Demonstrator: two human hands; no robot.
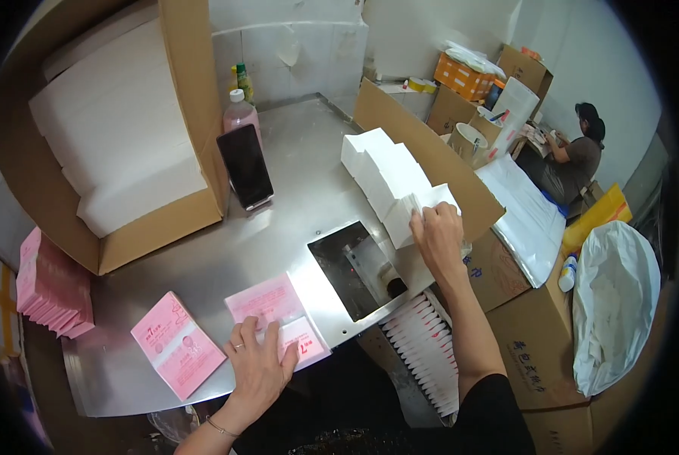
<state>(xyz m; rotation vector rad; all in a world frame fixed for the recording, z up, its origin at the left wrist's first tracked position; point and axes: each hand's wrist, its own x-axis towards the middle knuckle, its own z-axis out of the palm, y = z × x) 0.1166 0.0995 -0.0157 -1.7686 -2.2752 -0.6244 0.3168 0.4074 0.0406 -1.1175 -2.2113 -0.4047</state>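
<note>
Left hand (257, 360) on a pink pile (267, 292), right hand (439, 231) at the white stacks (392, 182).

At far left stands a pink bundle (47, 284), then a carton (191, 98) with white stacks inside; a pink stack (176, 345) lies tilted near the table's front edge. Behind, a phone (246, 167) leans upright before a bottle (241, 114). The left hand is loosely spread, palm down, fingers resting on the pink pile at the metal table's (301, 136) front edge, grasping nothing. Right of it is an opening (339, 258) in the tabletop, then the white stacks in a row beside a cardboard flap (419, 144). The right hand has its fingers bent close together, touching the row's near end; I cannot tell whether it grips anything. Farther right sits a white bag (616, 303).
</note>
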